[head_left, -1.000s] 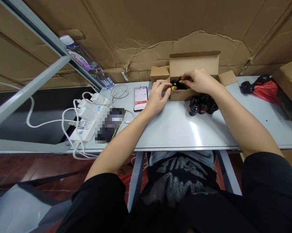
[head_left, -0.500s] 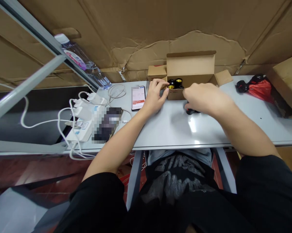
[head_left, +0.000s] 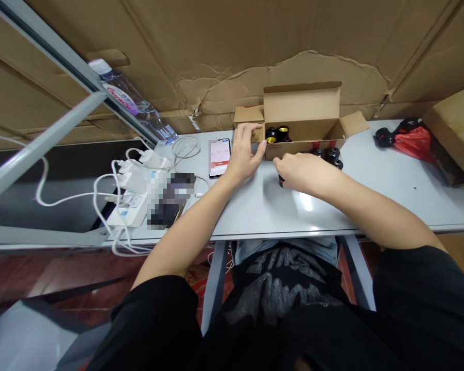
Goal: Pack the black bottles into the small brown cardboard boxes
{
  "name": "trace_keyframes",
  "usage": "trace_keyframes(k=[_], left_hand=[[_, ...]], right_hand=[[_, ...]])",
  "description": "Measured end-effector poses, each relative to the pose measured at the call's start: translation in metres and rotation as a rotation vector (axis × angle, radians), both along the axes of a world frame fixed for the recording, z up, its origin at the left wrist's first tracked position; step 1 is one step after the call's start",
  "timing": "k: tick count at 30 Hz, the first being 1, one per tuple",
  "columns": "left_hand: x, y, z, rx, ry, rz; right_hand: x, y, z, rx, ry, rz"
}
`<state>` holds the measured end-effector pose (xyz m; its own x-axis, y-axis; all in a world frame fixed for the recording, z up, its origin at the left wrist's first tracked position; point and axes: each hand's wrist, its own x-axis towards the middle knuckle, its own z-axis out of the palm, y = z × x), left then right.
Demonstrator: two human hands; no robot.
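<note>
At the far left we see a bottle (head_left: 133, 105) lying tilted against a metal bar (head_left: 42, 144). Nearer, a white power strip (head_left: 133, 198) with chargers and cables sits near the table's (head_left: 371, 201) left end. Right of it lies a blurred dark thing, then a phone (head_left: 220, 157) with its screen lit, flat on the table.

Just right of the phone is our left hand (head_left: 244, 154). Its fingers are spread a little and rest against the left end of the box (head_left: 301, 129), with the thumb on the near wall. The box stands open at the far middle of the table, its lid up, and black sockets with brass mouths (head_left: 277, 134) stand upright in its left part.

Our right hand (head_left: 299, 171) lies on the table just near the box, fingers curled over a black socket (head_left: 281, 180) of which only a bit shows; whether it is gripped we cannot tell. More loose sockets (head_left: 329, 154) stand just right of that hand, touching the box's near wall.

At the far right lies a red bag (head_left: 409, 141), and a carton (head_left: 453, 131) at the edge.
</note>
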<state>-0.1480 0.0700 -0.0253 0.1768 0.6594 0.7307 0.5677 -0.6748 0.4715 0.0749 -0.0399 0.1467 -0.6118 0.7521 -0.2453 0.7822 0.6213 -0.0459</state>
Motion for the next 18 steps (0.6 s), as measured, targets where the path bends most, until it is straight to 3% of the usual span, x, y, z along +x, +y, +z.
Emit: trace_keyframes(k=[3, 8, 13, 18], left_hand=[[0.000, 0.000, 0.000, 0.016, -0.005, -0.007], [-0.001, -0.001, 0.003, -0.019, -0.015, -0.015], [-0.002, 0.003, 0.000, -0.056, -0.132, -0.026], [-0.002, 0.010, -0.012, -0.021, -0.206, -0.033]], right_hand=[[-0.003, 0.006, 0.004, -0.041, -0.152, 0.030], [0.014, 0.042, 0.013, -0.045, 0.176, 0.164], [0.054, 0.087, 0.018, -0.051, 0.572, -0.034], [0.082, 0.123, 0.000, -0.159, 0.864, -0.136]])
